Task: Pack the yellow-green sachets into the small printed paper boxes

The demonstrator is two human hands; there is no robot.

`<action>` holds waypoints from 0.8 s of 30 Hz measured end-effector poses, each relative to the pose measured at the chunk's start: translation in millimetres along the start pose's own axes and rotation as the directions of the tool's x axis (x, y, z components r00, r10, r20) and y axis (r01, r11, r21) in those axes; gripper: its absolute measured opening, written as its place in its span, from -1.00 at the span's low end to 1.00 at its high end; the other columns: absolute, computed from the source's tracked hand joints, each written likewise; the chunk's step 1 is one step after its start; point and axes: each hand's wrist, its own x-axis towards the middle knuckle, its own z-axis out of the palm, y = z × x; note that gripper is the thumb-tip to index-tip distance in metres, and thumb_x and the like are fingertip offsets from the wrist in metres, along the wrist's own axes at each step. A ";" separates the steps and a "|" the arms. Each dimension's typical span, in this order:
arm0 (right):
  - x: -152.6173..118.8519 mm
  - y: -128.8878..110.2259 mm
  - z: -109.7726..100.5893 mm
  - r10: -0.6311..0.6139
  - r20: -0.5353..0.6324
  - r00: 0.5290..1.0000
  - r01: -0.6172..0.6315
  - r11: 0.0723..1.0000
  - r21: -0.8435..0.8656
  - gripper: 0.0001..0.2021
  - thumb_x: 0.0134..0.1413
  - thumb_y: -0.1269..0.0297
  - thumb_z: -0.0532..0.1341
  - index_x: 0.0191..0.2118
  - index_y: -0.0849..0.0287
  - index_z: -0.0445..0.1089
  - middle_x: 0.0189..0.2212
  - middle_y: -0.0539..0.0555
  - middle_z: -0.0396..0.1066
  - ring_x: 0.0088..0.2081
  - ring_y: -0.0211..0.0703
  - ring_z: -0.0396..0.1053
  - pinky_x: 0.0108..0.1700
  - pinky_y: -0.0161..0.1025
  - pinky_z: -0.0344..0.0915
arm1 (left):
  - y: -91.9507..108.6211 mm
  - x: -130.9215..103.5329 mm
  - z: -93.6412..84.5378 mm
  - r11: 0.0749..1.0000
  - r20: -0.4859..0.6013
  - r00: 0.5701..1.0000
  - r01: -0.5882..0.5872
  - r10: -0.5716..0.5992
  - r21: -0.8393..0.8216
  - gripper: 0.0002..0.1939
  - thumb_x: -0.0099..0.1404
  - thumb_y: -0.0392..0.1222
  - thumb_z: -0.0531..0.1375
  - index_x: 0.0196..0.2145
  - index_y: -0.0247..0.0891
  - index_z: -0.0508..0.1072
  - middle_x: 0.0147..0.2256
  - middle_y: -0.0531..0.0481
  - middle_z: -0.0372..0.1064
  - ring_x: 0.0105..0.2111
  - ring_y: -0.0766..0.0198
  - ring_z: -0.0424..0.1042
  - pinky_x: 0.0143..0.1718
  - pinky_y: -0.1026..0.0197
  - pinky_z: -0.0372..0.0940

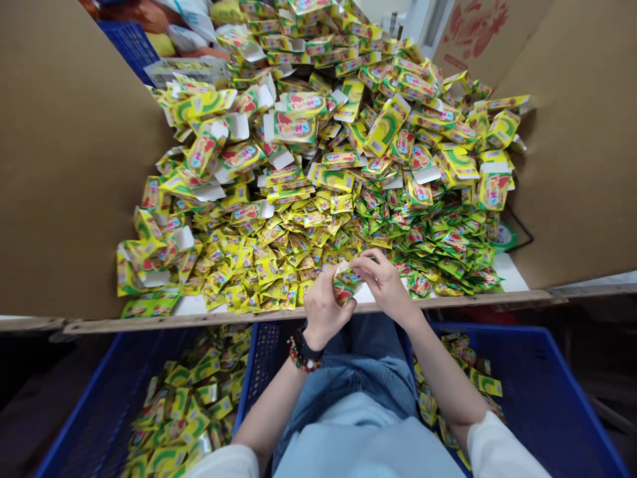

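Note:
Near the table's front edge, my left hand [327,307] is closed around a small printed candy box [344,290], green, yellow and red. My right hand [381,279] pinches at the upper right end of that box; whether a sachet is between its fingers I cannot make out. Just beyond my hands lie heaps of small sachets, yellow sachets [269,269] to the left and green sachets [450,242] to the right. Behind them rises a pile of candy boxes [298,126], many with white end flaps standing up.
Cardboard walls [64,166] flank the pile on both sides. Below the table's wooden edge [199,321], a blue crate [94,405] at left and another blue crate [542,392] at right hold candy boxes. A green tape roll [505,237] lies by the right wall.

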 end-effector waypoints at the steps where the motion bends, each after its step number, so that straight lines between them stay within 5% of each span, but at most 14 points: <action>1: -0.8 -0.6 -0.8 0.022 0.057 0.998 -0.017 0.996 -0.083 -0.77 0.26 0.41 0.07 -0.19 0.08 0.48 -0.20 0.10 0.30 -0.17 -0.13 0.38 -0.16 -0.23 0.36 | -0.1 -2.5 3.4 1.000 0.004 1.000 -0.005 0.005 -0.014 -0.28 -0.01 -0.28 0.25 0.14 -0.20 0.20 -0.10 -0.14 0.42 -0.17 0.03 0.47 -0.18 0.08 0.39; 6: -6.5 -11.6 0.1 0.128 0.165 0.978 -0.036 0.881 -0.472 -0.70 0.22 0.54 0.05 -0.18 0.12 0.49 -0.17 0.16 0.28 -0.19 -0.10 0.35 -0.18 -0.22 0.33 | 1.0 -14.5 21.1 0.989 0.022 0.999 0.034 -0.031 -0.142 -0.30 0.02 -0.23 0.28 0.14 -0.22 0.21 -0.10 -0.15 0.43 -0.15 0.04 0.49 -0.15 0.05 0.42; 12: -14.4 -24.2 11.7 0.147 0.141 0.979 -0.030 0.791 -0.611 -0.71 0.16 0.59 0.08 -0.24 0.14 0.50 -0.26 0.15 0.34 -0.25 -0.07 0.32 -0.25 -0.22 0.28 | 1.3 -20.1 26.2 0.964 0.007 1.000 0.009 -0.008 -0.265 -0.40 0.09 -0.15 0.28 0.09 -0.20 0.26 -0.12 -0.13 0.46 -0.14 0.08 0.51 -0.14 0.06 0.44; 17: -21.8 -18.1 37.3 -0.032 -0.067 0.997 -0.010 0.835 -0.550 -0.76 0.21 0.49 0.12 -0.13 0.14 0.49 -0.30 0.14 0.45 -0.20 -0.02 0.32 -0.16 -0.14 0.26 | -3.3 -21.1 25.3 0.962 -0.052 0.999 -0.008 -0.007 -0.274 -0.40 0.16 -0.17 0.22 0.15 -0.25 0.22 -0.06 -0.20 0.45 -0.06 0.07 0.50 -0.06 0.04 0.43; 20: -25.9 -5.8 49.6 -0.137 -0.276 0.951 -0.007 0.886 -0.464 -0.87 0.23 0.38 0.19 -0.21 0.08 0.49 -0.33 0.04 0.54 -0.06 0.02 0.36 0.07 0.01 0.10 | -6.3 -22.6 26.3 0.966 -0.046 0.999 -0.006 -0.006 -0.258 -0.39 0.18 -0.15 0.22 0.17 -0.27 0.21 0.01 -0.26 0.42 0.00 0.03 0.48 -0.01 -0.01 0.42; 24: -34.4 3.7 54.4 -0.201 -0.230 0.952 0.114 0.932 -0.343 -0.82 0.27 0.42 0.13 -0.23 0.06 0.48 -0.35 -0.06 0.59 0.04 -0.04 0.39 0.16 0.02 -0.03 | -9.9 -26.6 29.0 0.972 -0.035 0.999 0.014 -0.023 -0.236 -0.43 0.24 -0.16 0.18 0.19 -0.22 0.20 0.01 -0.27 0.43 0.03 0.04 0.47 0.01 0.02 0.43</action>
